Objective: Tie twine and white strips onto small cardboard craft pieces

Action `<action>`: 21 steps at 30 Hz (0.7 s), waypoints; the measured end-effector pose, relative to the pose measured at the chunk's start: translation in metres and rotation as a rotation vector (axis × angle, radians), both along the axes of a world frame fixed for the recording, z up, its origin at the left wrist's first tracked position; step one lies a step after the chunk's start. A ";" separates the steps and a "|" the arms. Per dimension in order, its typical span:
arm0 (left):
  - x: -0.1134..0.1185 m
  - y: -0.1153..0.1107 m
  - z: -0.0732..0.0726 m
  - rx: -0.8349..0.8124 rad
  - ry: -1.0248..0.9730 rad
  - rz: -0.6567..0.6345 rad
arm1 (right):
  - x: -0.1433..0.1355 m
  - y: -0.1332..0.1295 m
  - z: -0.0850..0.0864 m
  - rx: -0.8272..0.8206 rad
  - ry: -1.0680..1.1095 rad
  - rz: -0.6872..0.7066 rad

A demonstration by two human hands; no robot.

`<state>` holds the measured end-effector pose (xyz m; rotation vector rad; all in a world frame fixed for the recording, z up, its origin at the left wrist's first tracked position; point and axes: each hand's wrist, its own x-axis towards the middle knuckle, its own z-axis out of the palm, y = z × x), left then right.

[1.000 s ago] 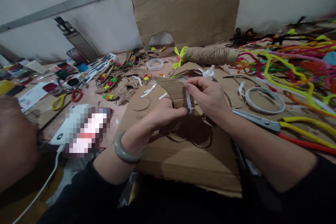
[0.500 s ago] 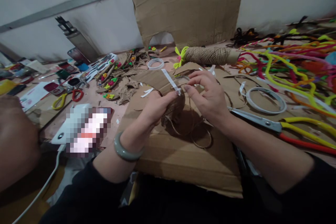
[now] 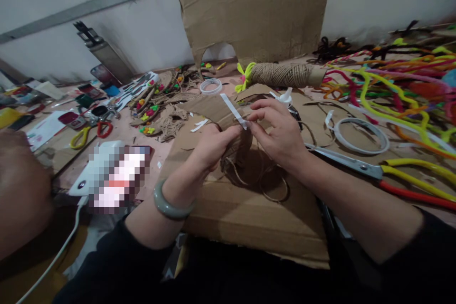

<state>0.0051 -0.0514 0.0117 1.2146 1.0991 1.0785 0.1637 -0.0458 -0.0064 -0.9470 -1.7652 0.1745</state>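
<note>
My left hand (image 3: 212, 149), with a pale green bangle at the wrist, grips a brown cardboard piece (image 3: 210, 111); its thumb lies at the lower end of a white tape strip (image 3: 231, 108) on the cardboard. My right hand (image 3: 276, 130) has thumb and fingertips together at that tape end, beside the left thumb. Whether its fingertips also hold the twine is too small to tell. Loose thin twine (image 3: 274, 198) curls below the hands over a flat cardboard sheet (image 3: 249, 228). Twine is also wound around the underside of the held piece.
Large scissors (image 3: 363, 167) and a tape roll (image 3: 361, 135) lie right. A twine spool (image 3: 285, 75) and small tape roll (image 3: 211, 86) stand behind. Pipe cleaners (image 3: 395, 85) cover the back right. A phone (image 3: 124, 178), small pliers and another person's arm (image 3: 23, 194) are left.
My right hand has moved slightly left and down, its fingertips closing in on the tape's lower end beside my left thumb. My left hand has hardly moved.
</note>
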 end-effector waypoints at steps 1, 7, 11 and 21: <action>0.000 0.000 0.000 0.001 0.004 0.021 | 0.000 0.000 0.000 -0.031 0.014 0.005; 0.002 0.001 0.000 -0.012 -0.023 0.060 | -0.003 0.001 -0.002 -0.328 0.120 0.005; 0.004 -0.002 0.004 -0.007 0.026 0.079 | -0.006 0.001 -0.003 -0.355 0.101 0.039; 0.004 0.001 0.009 -0.008 -0.035 0.136 | -0.002 0.002 -0.005 -0.110 0.030 0.008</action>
